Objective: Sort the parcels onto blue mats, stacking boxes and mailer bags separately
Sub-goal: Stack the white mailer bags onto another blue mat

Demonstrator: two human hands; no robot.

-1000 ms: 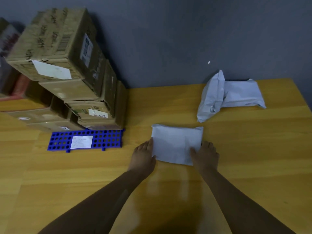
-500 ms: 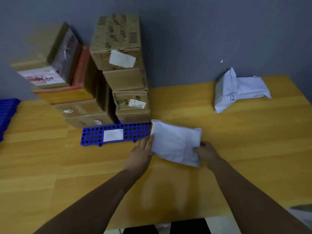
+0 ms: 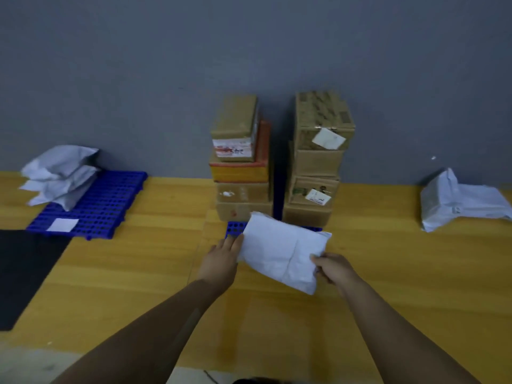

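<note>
— Parcels first: where do they stand?

— Two stacks of cardboard boxes [image 3: 279, 167] sit on the blue mat [image 3: 235, 229] at the far middle, against the wall. A second blue mat [image 3: 110, 200] at the far left carries a small pile of mailer bags [image 3: 59, 180].

— And the one in hand?

— A white mailer bag [image 3: 282, 252] is held between both hands, in front of the box mat's near edge, tilted, its far edge overlapping that mat. The right hand [image 3: 333, 268] pinches its near right corner, fingers closed on it. The left hand [image 3: 221, 263] lies flat and fairly open against its left edge, steadying more than gripping.

— So how far along?

— Well along, I'd judge. The boxes all look placed. For bags, some are stacked, one is in hand, and two more bags [image 3: 457, 202] lie loose on the wooden table [image 3: 401, 259] at the far right, well apart from either mat.

— What's left, then?

— Carrying this bag leftward to the bag pile, then fetching the remaining ones. Whether others lie out of sight, I cannot tell
</note>
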